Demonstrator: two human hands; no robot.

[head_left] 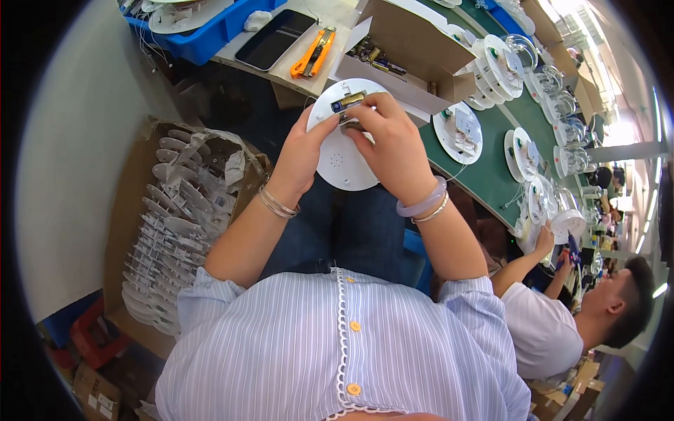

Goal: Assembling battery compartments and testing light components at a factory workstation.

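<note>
A white round plate [338, 165] with a battery slot and a cluster of small holes is held up over my lap. My left hand [303, 151] grips its left edge, the thumb lying on the face near the slot. In the slot lies a gold and dark battery [348, 102]. My right hand [393, 140] is closed at the slot just below that battery, thumb and index finger pinching a small dark cylinder, seemingly another battery, mostly hidden by the fingers.
Ahead stand an open carton of batteries [407, 70], an orange utility knife [314, 52], a dark-screened phone [276, 38] and a blue bin [200, 43]. A carton [119, 238] of stacked white plates is at left. More plates [458, 133] line the green table; a co-worker [547, 323] sits right.
</note>
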